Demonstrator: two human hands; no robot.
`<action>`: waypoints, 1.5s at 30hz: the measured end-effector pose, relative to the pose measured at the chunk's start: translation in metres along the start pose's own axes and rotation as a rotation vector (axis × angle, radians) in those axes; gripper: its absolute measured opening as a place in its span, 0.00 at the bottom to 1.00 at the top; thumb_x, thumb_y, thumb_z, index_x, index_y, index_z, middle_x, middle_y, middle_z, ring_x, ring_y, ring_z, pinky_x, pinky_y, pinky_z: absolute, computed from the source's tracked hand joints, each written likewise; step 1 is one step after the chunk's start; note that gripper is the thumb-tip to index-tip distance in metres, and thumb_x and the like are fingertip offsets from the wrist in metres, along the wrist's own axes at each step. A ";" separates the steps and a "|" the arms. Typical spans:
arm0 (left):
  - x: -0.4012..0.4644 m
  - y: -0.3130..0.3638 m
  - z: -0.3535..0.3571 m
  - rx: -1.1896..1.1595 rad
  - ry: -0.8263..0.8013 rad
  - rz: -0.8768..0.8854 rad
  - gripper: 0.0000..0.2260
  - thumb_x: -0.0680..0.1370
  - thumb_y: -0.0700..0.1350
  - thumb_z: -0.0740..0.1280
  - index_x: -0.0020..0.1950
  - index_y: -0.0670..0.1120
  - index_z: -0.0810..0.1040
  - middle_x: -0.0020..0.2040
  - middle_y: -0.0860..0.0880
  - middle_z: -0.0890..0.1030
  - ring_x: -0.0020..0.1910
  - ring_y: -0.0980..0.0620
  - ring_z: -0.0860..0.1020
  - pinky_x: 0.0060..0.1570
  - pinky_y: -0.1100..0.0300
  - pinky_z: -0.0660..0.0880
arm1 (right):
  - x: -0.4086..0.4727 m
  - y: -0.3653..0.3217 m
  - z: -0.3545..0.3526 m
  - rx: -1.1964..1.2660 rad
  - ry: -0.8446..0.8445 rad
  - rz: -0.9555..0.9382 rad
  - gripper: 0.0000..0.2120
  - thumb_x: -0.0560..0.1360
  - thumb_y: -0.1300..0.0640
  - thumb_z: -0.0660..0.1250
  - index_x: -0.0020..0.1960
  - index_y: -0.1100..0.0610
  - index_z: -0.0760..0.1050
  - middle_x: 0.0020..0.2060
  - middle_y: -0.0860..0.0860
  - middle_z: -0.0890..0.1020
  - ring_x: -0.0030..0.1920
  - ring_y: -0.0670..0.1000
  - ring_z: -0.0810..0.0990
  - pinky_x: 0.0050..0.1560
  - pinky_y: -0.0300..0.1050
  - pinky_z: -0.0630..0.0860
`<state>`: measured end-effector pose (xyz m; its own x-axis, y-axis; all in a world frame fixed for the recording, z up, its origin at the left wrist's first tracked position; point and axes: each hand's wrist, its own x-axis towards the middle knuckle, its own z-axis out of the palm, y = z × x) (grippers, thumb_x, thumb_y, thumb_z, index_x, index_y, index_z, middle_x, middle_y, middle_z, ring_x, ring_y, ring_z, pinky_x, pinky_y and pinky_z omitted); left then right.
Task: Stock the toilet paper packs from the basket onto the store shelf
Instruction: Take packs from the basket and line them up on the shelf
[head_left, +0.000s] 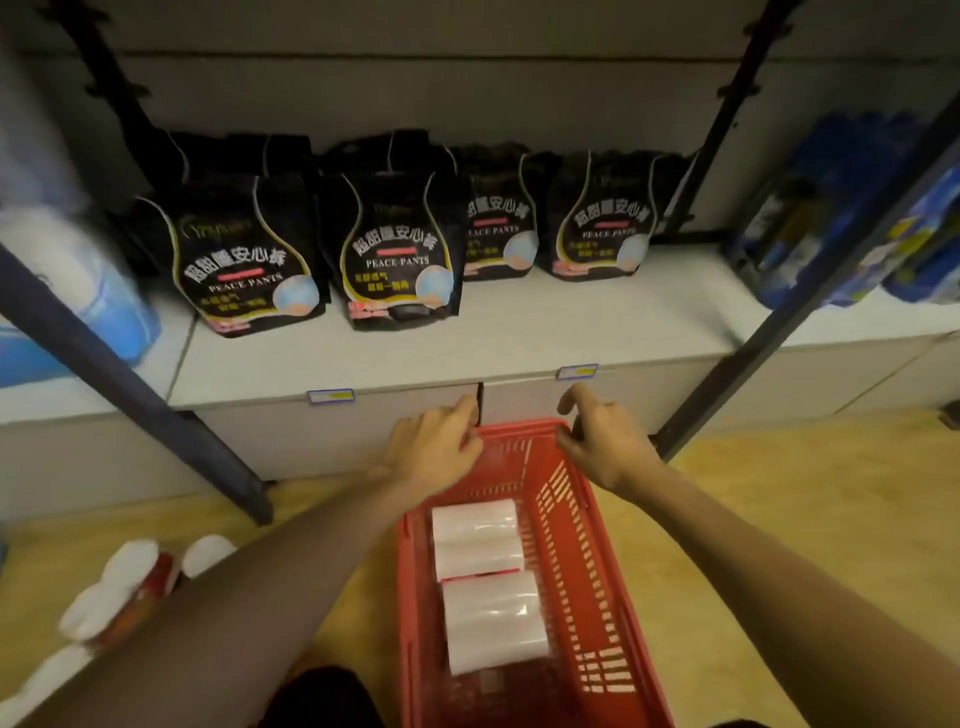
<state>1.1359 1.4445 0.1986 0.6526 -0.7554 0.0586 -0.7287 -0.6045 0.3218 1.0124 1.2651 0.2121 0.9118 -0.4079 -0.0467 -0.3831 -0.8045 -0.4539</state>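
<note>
2 bare forearms, sleeveless; left hand (434, 447), right hand (602, 441) ungloved

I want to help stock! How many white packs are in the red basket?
2. One toilet paper pack lies mid-basket, the other just nearer the person. The basket shows no others, though its near end is cut off.

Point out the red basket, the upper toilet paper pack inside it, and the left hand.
red basket (582, 525): head view, right side wall.
upper toilet paper pack (478, 538): head view, middle of wrapper.
left hand (434, 447): head view, back of hand.
</note>
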 end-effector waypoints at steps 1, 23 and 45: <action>-0.001 -0.006 0.025 -0.014 -0.017 -0.003 0.10 0.77 0.49 0.60 0.58 0.49 0.70 0.48 0.47 0.82 0.49 0.39 0.80 0.46 0.52 0.74 | 0.001 0.010 0.023 -0.021 -0.024 0.022 0.11 0.78 0.54 0.62 0.58 0.55 0.66 0.43 0.58 0.81 0.46 0.61 0.79 0.38 0.47 0.67; -0.040 -0.067 0.294 0.172 -0.400 -0.012 0.22 0.77 0.40 0.60 0.70 0.45 0.59 0.60 0.43 0.72 0.53 0.40 0.78 0.42 0.52 0.69 | -0.057 0.115 0.298 0.038 -0.377 0.496 0.36 0.76 0.48 0.66 0.74 0.52 0.46 0.59 0.59 0.77 0.57 0.62 0.79 0.60 0.58 0.74; -0.041 -0.079 0.356 0.539 -0.571 -0.024 0.27 0.73 0.40 0.72 0.67 0.45 0.63 0.60 0.43 0.71 0.54 0.41 0.77 0.51 0.52 0.75 | -0.088 0.149 0.357 0.433 -0.543 0.734 0.49 0.64 0.40 0.76 0.73 0.55 0.52 0.69 0.55 0.68 0.70 0.58 0.68 0.69 0.52 0.66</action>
<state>1.0928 1.4329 -0.1657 0.5683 -0.6652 -0.4844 -0.8113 -0.5511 -0.1950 0.9275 1.3358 -0.1689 0.4575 -0.4008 -0.7938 -0.8882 -0.1638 -0.4292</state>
